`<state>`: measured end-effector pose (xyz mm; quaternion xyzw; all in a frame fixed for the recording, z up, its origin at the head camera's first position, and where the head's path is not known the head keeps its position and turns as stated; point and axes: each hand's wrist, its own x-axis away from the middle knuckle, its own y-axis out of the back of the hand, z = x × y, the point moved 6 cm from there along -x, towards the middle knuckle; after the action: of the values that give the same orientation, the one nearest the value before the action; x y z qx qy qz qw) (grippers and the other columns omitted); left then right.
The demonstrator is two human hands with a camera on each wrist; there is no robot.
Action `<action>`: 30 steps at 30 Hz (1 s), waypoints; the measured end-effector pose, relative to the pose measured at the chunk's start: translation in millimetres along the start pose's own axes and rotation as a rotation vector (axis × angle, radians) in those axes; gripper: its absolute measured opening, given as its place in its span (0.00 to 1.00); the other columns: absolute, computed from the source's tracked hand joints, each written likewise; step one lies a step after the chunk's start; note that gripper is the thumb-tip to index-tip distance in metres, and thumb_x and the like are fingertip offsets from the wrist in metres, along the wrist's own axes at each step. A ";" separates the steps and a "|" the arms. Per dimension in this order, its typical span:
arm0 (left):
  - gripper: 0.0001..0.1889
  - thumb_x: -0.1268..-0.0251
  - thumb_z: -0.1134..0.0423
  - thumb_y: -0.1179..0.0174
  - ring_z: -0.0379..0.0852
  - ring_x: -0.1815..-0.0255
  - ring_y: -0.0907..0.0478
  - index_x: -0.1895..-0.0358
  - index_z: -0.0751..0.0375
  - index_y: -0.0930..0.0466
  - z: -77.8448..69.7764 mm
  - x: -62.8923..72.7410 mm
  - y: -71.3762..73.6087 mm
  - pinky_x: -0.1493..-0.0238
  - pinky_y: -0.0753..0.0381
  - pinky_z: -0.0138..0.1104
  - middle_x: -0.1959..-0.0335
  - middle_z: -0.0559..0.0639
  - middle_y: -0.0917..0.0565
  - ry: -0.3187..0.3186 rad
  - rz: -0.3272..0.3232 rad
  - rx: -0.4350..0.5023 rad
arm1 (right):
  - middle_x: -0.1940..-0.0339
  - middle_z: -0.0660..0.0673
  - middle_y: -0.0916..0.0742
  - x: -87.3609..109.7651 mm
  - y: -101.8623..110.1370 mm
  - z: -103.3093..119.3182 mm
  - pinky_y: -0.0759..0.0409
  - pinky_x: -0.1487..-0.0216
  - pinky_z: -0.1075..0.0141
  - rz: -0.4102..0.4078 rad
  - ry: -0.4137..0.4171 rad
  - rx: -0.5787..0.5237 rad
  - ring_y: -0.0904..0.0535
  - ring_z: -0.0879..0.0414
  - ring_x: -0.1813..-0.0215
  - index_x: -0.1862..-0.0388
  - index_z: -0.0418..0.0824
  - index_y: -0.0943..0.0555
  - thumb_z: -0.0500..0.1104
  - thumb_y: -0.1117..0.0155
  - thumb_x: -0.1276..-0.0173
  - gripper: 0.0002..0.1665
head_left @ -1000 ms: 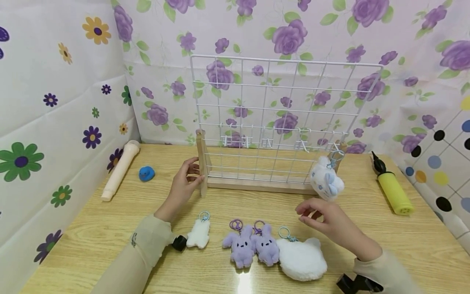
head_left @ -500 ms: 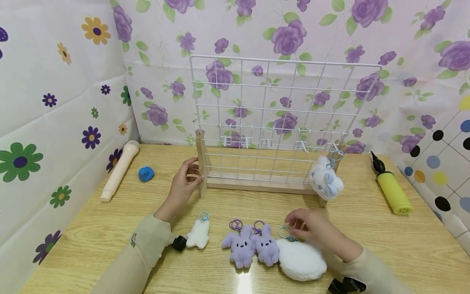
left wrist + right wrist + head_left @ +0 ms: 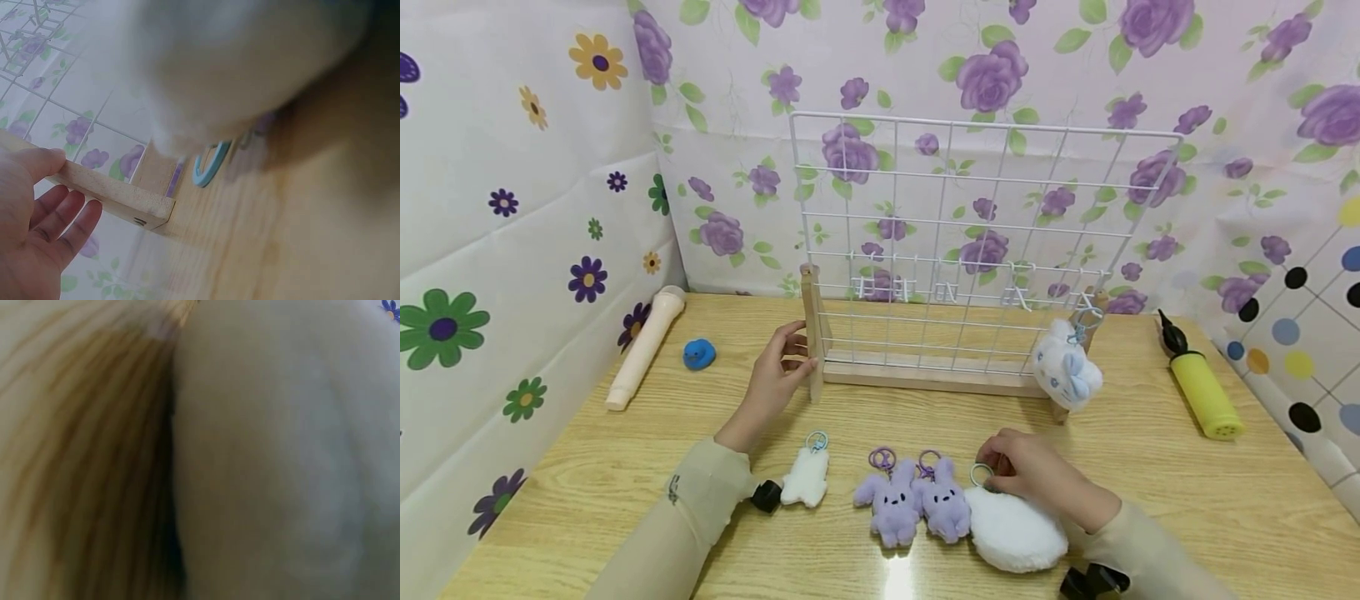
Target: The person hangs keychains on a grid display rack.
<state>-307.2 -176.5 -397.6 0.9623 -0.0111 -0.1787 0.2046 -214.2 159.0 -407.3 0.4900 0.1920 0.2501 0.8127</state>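
Observation:
In the head view my left hand [image 3: 777, 367] holds the left wooden post [image 3: 812, 333] of a white wire grid rack [image 3: 973, 221]. In the left wrist view the thumb lies on the post's edge, with the other fingers behind. My right hand [image 3: 1033, 473] is down at the blue ring [image 3: 981, 475] of a big white plush keychain [image 3: 1018, 533], fingers bent around its clasp. The hand hides the clasp and part of the plush, so a grip cannot be made out. White plush [image 3: 269, 462] fills much of the right wrist view, blurred.
Two purple bunny keychains [image 3: 895, 504] and a small white plush keychain [image 3: 807, 477] lie on the table. A white-and-blue plush [image 3: 1066, 367] hangs at the rack's right; white hooks [image 3: 946, 292] line the grid. Around are a blue duck [image 3: 698, 354], pale stick [image 3: 646, 348] and yellow pump [image 3: 1206, 396].
My right hand has come down and left from near the hanging plush to the big white keychain's ring. The left hand stays on the post.

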 end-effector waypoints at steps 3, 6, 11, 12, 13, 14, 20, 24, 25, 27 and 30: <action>0.30 0.33 0.68 0.41 0.56 0.46 0.25 0.30 0.59 0.40 -0.4 0.1 0.1 0.52 0.22 0.31 0.45 0.63 0.25 0.001 0.000 -0.003 | 0.72 0.53 0.20 0.0 -0.7 1.7 0.27 0.71 0.75 -0.008 0.007 0.012 0.26 0.67 0.71 0.64 0.40 0.18 0.39 0.27 0.44 0.11; 0.30 0.34 0.68 0.41 0.56 0.46 0.25 0.30 0.59 0.40 -0.8 0.1 0.0 0.52 0.22 0.31 0.45 0.63 0.25 -0.001 -0.001 -0.003 | 0.72 0.53 0.20 0.3 -1.8 2.1 0.27 0.72 0.75 -0.013 0.006 0.011 0.26 0.67 0.71 0.64 0.41 0.19 0.39 0.26 0.45 0.11; 0.30 0.34 0.69 0.41 0.56 0.46 0.25 0.30 0.60 0.40 -0.8 0.8 -0.4 0.51 0.21 0.34 0.45 0.63 0.25 0.005 0.000 -0.002 | 0.73 0.54 0.20 0.9 -4.0 -0.1 0.28 0.72 0.75 -0.010 -0.014 -0.010 0.28 0.68 0.72 0.65 0.43 0.20 0.38 0.27 0.44 0.11; 0.30 0.34 0.69 0.41 0.56 0.46 0.25 0.30 0.60 0.40 -0.7 1.0 -0.5 0.51 0.21 0.34 0.45 0.63 0.25 0.008 0.001 -0.002 | 0.73 0.54 0.20 1.1 -4.6 -0.6 0.28 0.72 0.75 -0.008 -0.018 -0.021 0.28 0.68 0.72 0.66 0.43 0.21 0.37 0.27 0.44 0.11; 0.30 0.34 0.69 0.41 0.56 0.46 0.25 0.30 0.60 0.40 -0.6 1.1 -0.5 0.51 0.21 0.35 0.45 0.63 0.25 0.010 0.000 -0.001 | 0.74 0.54 0.20 1.4 -4.9 -1.3 0.28 0.72 0.75 -0.006 -0.022 -0.035 0.28 0.69 0.72 0.66 0.43 0.21 0.37 0.27 0.44 0.11; 0.30 0.34 0.69 0.41 0.56 0.46 0.25 0.30 0.60 0.40 -0.6 1.2 -0.5 0.51 0.21 0.35 0.45 0.63 0.25 0.010 0.000 -0.002 | 0.74 0.54 0.20 1.8 -5.1 -1.7 0.27 0.72 0.75 -0.004 -0.026 -0.052 0.28 0.69 0.72 0.66 0.43 0.22 0.36 0.28 0.44 0.11; 0.30 0.34 0.69 0.41 0.56 0.47 0.25 0.30 0.60 0.40 -2.2 1.3 -0.7 0.52 0.22 0.33 0.45 0.63 0.25 -0.011 0.002 -0.004 | 0.75 0.55 0.19 4.8 -4.4 -4.5 0.25 0.72 0.74 0.012 -0.038 -0.156 0.27 0.71 0.71 0.66 0.44 0.23 0.34 0.30 0.42 0.10; 0.30 0.33 0.68 0.41 0.56 0.47 0.25 0.30 0.60 0.41 -2.5 1.3 -0.5 0.52 0.21 0.32 0.45 0.64 0.25 -0.020 0.003 -0.009 | 0.73 0.54 0.18 7.0 -2.7 -5.4 0.23 0.69 0.73 0.032 -0.048 -0.218 0.26 0.71 0.69 0.66 0.43 0.22 0.35 0.32 0.39 0.07; 0.30 0.33 0.68 0.41 0.57 0.47 0.25 0.30 0.59 0.41 -2.6 1.3 -0.4 0.52 0.21 0.33 0.45 0.64 0.25 -0.019 0.003 -0.009 | 0.72 0.54 0.18 7.5 -1.5 -5.3 0.23 0.69 0.73 0.034 -0.049 -0.228 0.26 0.71 0.69 0.65 0.43 0.22 0.36 0.33 0.38 0.06; 0.30 0.33 0.68 0.41 0.57 0.47 0.25 0.30 0.59 0.41 -2.6 1.1 -0.4 0.52 0.21 0.33 0.45 0.64 0.25 -0.020 0.001 -0.008 | 0.71 0.53 0.17 8.7 0.9 -5.4 0.23 0.68 0.73 0.041 -0.056 -0.243 0.25 0.71 0.68 0.65 0.42 0.21 0.37 0.34 0.36 0.04; 0.30 0.33 0.69 0.41 0.56 0.47 0.25 0.30 0.60 0.41 -2.5 0.7 0.0 0.52 0.22 0.31 0.45 0.64 0.25 -0.021 -0.003 -0.007 | 0.71 0.53 0.17 10.4 5.8 -5.9 0.22 0.68 0.73 0.040 -0.069 -0.249 0.25 0.71 0.69 0.65 0.42 0.21 0.39 0.35 0.34 0.03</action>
<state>-305.7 -175.5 -395.6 0.9597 -0.0113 -0.1893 0.2076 -210.4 171.6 -405.4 0.3973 0.1217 0.2711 0.8682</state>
